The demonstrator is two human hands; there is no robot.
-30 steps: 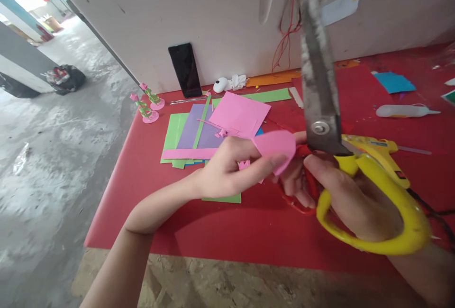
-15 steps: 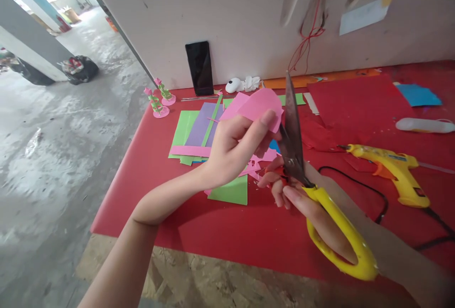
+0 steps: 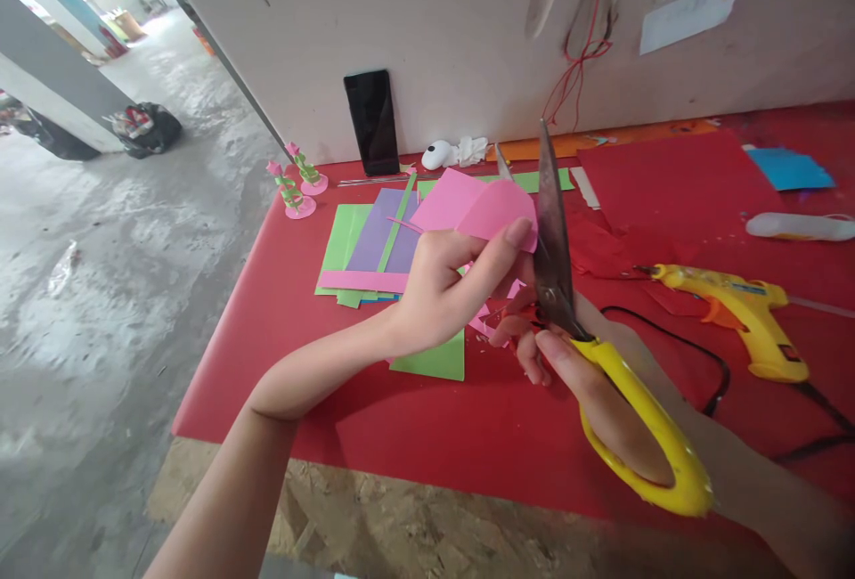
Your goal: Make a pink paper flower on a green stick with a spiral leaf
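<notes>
A rounded piece of pink paper (image 3: 498, 209) is pinched between the thumb and fingers of the left hand (image 3: 434, 294), raised above the desk (image 3: 427, 436). The scissors (image 3: 554, 232) are gripped by the right hand (image 3: 578, 374), its thumb passed through the yellow handle loop; the other loop is partly hidden. The blades are held parted and pointing up, the nearer one at the paper's right edge; whether the edge is being cut cannot be told.

Below the hands, pink scraps (image 3: 482, 321) are scattered beside a green sheet (image 3: 434, 361). Behind the left hand, a purple sheet (image 3: 374, 236) is laid over green ones, crossed by a pink strip (image 3: 364, 281) and a green strip (image 3: 397, 227). To the right, a yellow glue gun (image 3: 741, 294) is laid on its side. At the back, a black phone (image 3: 372, 122) is propped against the wall, and two pink paper flowers (image 3: 292, 191) are stood near the desk's left edge.
</notes>
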